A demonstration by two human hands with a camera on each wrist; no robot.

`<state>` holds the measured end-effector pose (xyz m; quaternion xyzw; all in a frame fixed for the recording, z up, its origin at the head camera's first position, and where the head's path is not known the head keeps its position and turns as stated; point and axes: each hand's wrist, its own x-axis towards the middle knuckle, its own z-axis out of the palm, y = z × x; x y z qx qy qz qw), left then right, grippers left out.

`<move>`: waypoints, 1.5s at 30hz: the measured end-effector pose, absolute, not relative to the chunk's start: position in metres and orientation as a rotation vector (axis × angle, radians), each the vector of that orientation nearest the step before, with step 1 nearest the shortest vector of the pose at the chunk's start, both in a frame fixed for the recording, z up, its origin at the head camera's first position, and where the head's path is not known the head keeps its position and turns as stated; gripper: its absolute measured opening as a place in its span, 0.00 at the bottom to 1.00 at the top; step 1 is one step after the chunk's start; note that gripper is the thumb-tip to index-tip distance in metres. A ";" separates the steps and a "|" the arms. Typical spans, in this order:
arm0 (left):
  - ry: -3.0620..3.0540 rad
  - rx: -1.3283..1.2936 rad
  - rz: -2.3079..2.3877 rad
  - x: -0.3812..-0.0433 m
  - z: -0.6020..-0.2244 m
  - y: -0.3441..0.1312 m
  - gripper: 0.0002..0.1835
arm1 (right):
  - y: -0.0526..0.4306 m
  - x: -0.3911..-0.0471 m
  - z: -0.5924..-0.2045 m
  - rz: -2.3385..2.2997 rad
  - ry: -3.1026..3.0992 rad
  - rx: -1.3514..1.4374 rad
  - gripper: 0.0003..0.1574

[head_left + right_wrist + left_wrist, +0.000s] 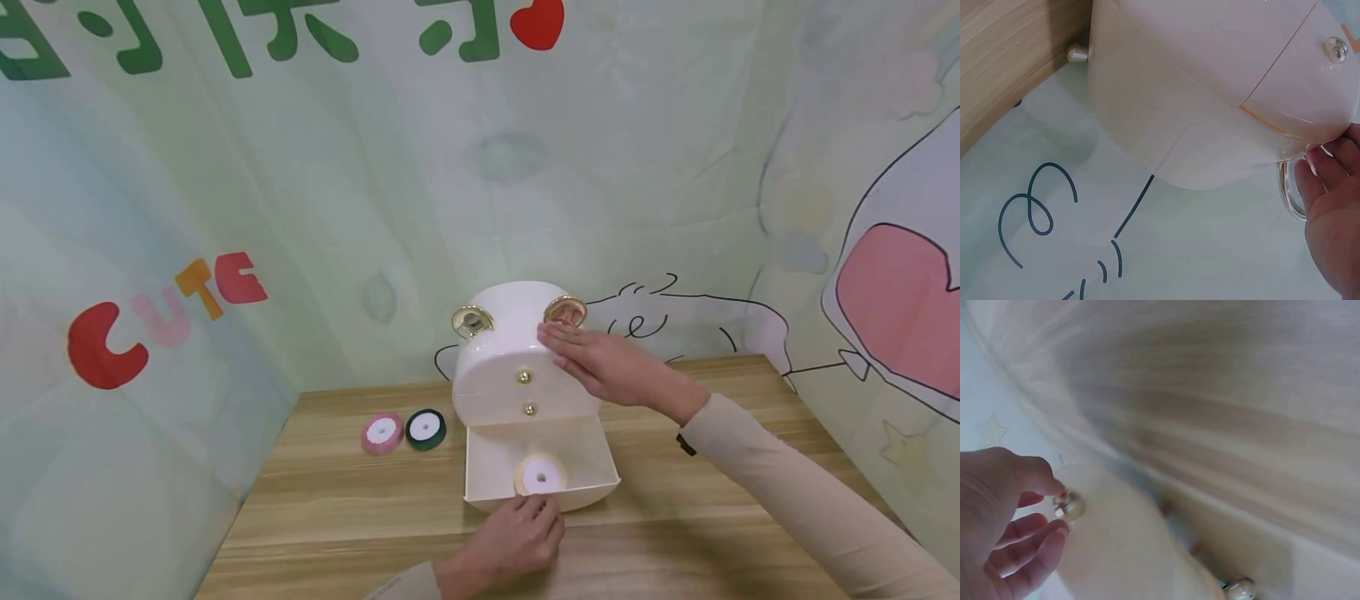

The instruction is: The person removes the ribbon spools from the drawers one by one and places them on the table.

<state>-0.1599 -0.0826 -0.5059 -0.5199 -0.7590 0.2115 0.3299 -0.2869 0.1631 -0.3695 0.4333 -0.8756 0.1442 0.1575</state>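
Observation:
A white storage box (pixel 487 387) with gold ears and gold knobs stands with its bottom drawer (pixel 491 458) pulled out. Inside that drawer lies a cream ribbon spool (pixel 542 477), close to the front wall. My left hand (pixel 517 537) is at the drawer front; the left wrist view shows its thumb and fingertips pinching the gold drawer knob (pixel 1070 506). Across the top front edge of the box rests my right hand (pixel 611 367), fingers extended beside the gold ear (pixel 565 311). In the right wrist view, the right hand's fingers (pixel 1313 181) touch the box near that ear.
To the left of the box, a pink ribbon spool (pixel 382 433) and a dark green ribbon spool (pixel 426 429) lie side by side on the wooden table (pixel 330 500). A printed cloth backdrop (pixel 390 208) hangs right behind the table and along its sides.

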 end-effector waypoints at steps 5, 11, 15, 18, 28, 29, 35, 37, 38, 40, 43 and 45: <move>-1.974 -1.337 0.453 -0.160 -0.489 -0.082 0.17 | 0.163 -0.286 -0.369 0.410 -2.509 1.242 0.31; -1.988 -1.322 0.408 -0.167 -0.467 -0.083 0.05 | 0.163 -0.287 -0.369 0.418 -2.499 1.244 0.30; -2.068 -1.361 0.390 -0.174 -0.452 -0.085 0.02 | 0.163 -0.287 -0.369 0.421 -2.500 1.247 0.30; -2.097 -1.366 0.352 -0.181 -0.442 -0.086 0.04 | 0.163 -0.287 -0.370 0.422 -2.504 1.243 0.30; -2.187 -1.486 0.357 -0.204 -0.413 -0.084 0.07 | 0.163 -0.286 -0.371 0.416 -2.510 1.231 0.30; -2.197 -1.501 0.370 -0.206 -0.411 -0.084 0.09 | 0.163 -0.287 -0.371 0.418 -2.508 1.231 0.30; -2.345 -1.591 0.407 -0.220 -0.400 -0.078 0.17 | 0.163 -0.286 -0.373 0.420 -2.524 1.236 0.31; -2.420 -1.612 0.401 -0.225 -0.398 -0.074 0.19 | 0.164 -0.285 -0.373 0.417 -2.521 1.236 0.30; -2.461 -1.621 0.394 -0.228 -0.397 -0.072 0.20 | 0.164 -0.285 -0.373 0.417 -2.515 1.235 0.30; -2.553 -1.631 0.366 -0.233 -0.395 -0.069 0.22 | 0.164 -0.285 -0.372 0.421 -2.503 1.233 0.30; -2.687 -1.626 0.307 -0.239 -0.395 -0.065 0.25 | 0.164 -0.285 -0.370 0.417 -2.493 1.232 0.30; -2.750 -1.621 0.281 -0.241 -0.396 -0.063 0.27 | 0.164 -0.286 -0.369 0.414 -2.497 1.233 0.30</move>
